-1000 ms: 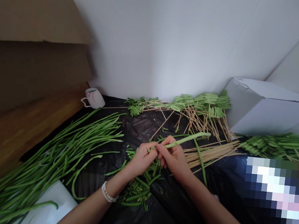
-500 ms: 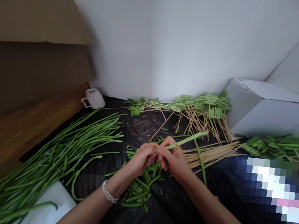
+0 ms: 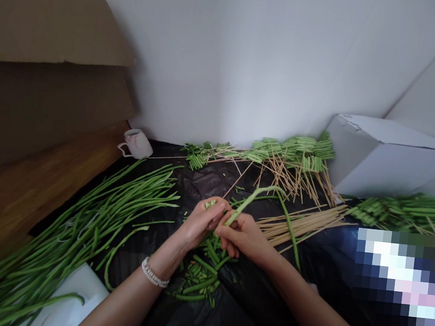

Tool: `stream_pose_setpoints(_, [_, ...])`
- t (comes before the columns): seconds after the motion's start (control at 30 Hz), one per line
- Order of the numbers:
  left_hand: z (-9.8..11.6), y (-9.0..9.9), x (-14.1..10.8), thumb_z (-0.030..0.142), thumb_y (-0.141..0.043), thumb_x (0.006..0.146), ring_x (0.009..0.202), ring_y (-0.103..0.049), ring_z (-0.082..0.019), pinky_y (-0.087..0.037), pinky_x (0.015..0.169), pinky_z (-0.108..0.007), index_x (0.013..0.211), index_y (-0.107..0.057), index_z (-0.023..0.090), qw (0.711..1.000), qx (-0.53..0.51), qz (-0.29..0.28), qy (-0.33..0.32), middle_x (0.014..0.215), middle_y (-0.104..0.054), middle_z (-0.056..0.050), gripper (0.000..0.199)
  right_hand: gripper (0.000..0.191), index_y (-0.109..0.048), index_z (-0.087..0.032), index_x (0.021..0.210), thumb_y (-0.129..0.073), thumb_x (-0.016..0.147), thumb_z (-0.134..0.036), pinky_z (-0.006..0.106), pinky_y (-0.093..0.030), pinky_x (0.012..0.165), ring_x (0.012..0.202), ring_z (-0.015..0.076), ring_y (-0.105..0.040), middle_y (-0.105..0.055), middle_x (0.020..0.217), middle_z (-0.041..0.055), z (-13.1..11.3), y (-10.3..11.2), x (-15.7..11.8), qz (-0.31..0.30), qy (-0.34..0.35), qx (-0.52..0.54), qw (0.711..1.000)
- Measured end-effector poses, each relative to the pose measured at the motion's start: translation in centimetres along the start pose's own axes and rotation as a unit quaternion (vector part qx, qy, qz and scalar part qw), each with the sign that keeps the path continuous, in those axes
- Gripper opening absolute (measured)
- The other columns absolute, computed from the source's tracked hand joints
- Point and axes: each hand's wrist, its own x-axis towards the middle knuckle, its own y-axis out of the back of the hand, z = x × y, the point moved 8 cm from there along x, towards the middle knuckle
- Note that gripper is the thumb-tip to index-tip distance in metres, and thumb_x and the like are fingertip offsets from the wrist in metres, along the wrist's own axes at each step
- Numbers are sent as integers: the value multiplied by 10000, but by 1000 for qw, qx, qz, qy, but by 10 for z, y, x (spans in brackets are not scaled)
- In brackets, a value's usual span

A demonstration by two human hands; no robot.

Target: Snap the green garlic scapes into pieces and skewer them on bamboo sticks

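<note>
The right hand's fingers [image 3: 223, 230] pinch a long green bean [image 3: 250, 200], which arches up and over to the right. The left hand [image 3: 204, 221], curled just beside them, holds short bean pieces [image 3: 210, 203] (a beaded bracelet [image 3: 154, 274] circles that wrist). Below both hands lies a pile of cut beans [image 3: 201, 278] on black plastic sheeting [image 3: 241, 310]. Farther out, wooden skewers [image 3: 304, 224] spread right, whole beans [image 3: 90, 222] sprawl left, and a mug [image 3: 137, 144] stands near the wall [image 3: 227, 65].
</note>
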Motion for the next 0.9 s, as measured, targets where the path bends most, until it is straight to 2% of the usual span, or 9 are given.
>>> stream_pose_setpoints(0.1, [-5, -3, -2, 391, -799, 679, 478, -538, -96, -406, 484, -206, 962, -647, 127, 997, 51, -33, 45, 647, -635, -2, 415, 299, -566, -176, 684, -703, 752, -432, 177, -301, 314, 315, 61, -418, -545, 449, -62, 8, 2, 1, 22, -28, -51, 998])
stream_pose_setpoints(0.2, [-7, -2, -1, 367, -820, 649, 562, -605, -135, -450, 544, -234, 909, -670, 110, 996, 69, -24, 55, 715, -685, -45, 395, 311, -561, -183, 638, -709, 741, -437, 188, -304, 334, 333, 66, -414, -516, 430, -64, 11, 9, 2, 59, -21, -115, 991])
stream_pose_setpoints(0.27, [-5, 1, 1, 400, -786, 692, 540, -564, -104, -401, 512, -201, 895, -690, 106, 997, 57, -5, 50, 657, -650, -21, 370, 357, -537, -183, 573, -694, 755, -446, 192, -308, 353, 356, 66, -417, -502, 431, -55, 7, 17, 1, 94, -1, -156, 983])
stream_pose_setpoints(0.33, [-5, 5, 3, 436, -746, 734, 472, -458, -55, -288, 442, -171, 878, -696, 111, 998, 43, 9, 50, 584, -573, 19, 359, 389, -525, -181, 553, -675, 774, -463, 193, -299, 365, 374, 63, -411, -482, 435, -53, 0, 30, 0, 145, 21, -169, 975])
stream_pose_setpoints(0.43, [-6, 4, 2, 462, -714, 766, 442, -329, -27, -183, 414, -181, 767, -670, 108, 997, 42, -17, 57, 555, -489, 40, 357, 318, -598, -179, 742, -665, 783, -487, 185, -275, 363, 385, 58, -384, -502, 485, -67, -9, 47, -2, 201, 45, -89, 975])
stream_pose_setpoints(0.53, [-10, -4, -1, 480, -696, 777, 466, -330, -37, -196, 434, -185, 761, -663, 112, 992, 42, -75, 91, 567, -481, 32, 371, 361, -607, -187, 961, -665, 785, -496, 174, -253, 359, 395, 47, -365, -575, 589, -55, -13, 49, 0, 171, 52, 19, 984])
stream_pose_setpoints(0.6, [-13, -6, -3, 490, -695, 770, 470, -329, -44, -192, 440, -188, 802, -679, 115, 989, 45, -86, 111, 560, -468, 35, 378, 328, -612, -177, 906, -670, 787, -477, 173, -262, 369, 405, 44, -373, -573, 591, -47, -17, 48, -1, 162, 63, 23, 984])
stream_pose_setpoints(0.77, [-10, -6, -3, 414, -649, 792, 482, -353, -54, -207, 460, -204, 802, -695, 108, 985, 92, -88, 116, 577, -486, 23, 310, 225, -623, -171, 789, -640, 823, -393, 196, -338, 417, 432, 71, -438, -557, 545, -42, -31, 48, -8, 210, 127, -93, 965])
stream_pose_setpoints(0.9, [-4, -3, -3, 317, -549, 806, 498, -379, -72, -248, 488, -213, 757, -663, 127, 978, 168, -88, 85, 576, -499, 25, 227, 156, -652, -181, 784, -613, 850, -318, 236, -432, 544, 573, 117, -573, -661, 701, 14, -43, 43, -18, 246, 201, -225, 921])
